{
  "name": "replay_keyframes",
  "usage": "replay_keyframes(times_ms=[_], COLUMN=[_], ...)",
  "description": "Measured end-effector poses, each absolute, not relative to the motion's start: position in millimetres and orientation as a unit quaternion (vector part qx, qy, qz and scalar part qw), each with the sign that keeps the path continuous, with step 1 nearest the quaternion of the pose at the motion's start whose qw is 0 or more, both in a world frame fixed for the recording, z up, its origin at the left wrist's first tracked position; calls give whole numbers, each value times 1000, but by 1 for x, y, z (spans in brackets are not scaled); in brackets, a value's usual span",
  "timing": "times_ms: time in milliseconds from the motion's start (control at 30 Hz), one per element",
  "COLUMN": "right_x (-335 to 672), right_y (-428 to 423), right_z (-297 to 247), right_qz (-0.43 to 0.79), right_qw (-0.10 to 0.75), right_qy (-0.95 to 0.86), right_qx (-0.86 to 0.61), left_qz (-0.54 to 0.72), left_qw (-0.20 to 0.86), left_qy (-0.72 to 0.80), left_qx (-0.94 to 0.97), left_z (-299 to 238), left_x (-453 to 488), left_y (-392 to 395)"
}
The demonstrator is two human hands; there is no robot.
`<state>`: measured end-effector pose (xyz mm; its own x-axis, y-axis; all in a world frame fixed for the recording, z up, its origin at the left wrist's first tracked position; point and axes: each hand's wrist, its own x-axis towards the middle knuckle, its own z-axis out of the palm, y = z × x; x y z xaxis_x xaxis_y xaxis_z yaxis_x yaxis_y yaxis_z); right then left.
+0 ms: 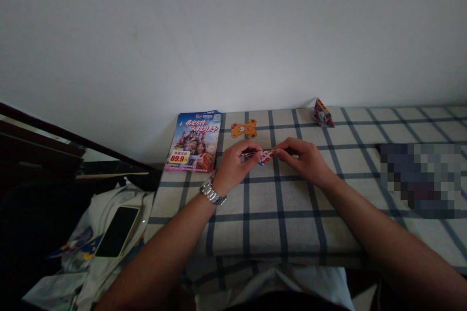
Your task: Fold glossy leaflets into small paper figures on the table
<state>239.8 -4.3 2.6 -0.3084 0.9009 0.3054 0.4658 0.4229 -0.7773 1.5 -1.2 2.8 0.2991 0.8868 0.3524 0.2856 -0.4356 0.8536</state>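
The paper [267,157], a small folded piece with printed colours, is between the two hands, just above or against the tablecloth; which of these, I cannot tell. The left hand [237,161] pinches its left end between thumb and fingers, and the right hand [299,156] pinches the right end the same way, so both grip it at once. Part of a printed number shows between the fingertips.

Just beyond the grip, slightly to its left, an orange bear [243,129] lies flat. Left of the grip, near the left hand, is a stack of flyers [193,142], the top one face up and marked 89.9. Beyond the grip to the right, close to the wall [237,34], stands a pointed folded piece [322,114] in similar colours. Farther right of the grip lies a dark item [397,167], blurred by pixelation. The checked tablecloth [262,233] spreads under and around the grip. A watch [212,192] circles the left wrist. Well to the left and nearer the body, a phone [118,231] rests on white material [104,199].
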Motion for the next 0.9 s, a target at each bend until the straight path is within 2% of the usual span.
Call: replay_keyframes(times_ms=[367, 700, 900], right_x=[233, 238, 239], right_y=[-7, -7, -7], right_z=[5, 4, 4], right_qz=[283, 261, 287], right_qw=[358, 402, 414], right_qy=[-797, -771, -742], right_qx=[-396, -419, -443], left_qz=[405, 438, 448], left_qw=[295, 370, 367], left_qy=[395, 396, 408], left_qx=[770, 717, 706], left_z=[1, -1, 0], left_x=[2, 0, -3], left_y=[-3, -2, 0])
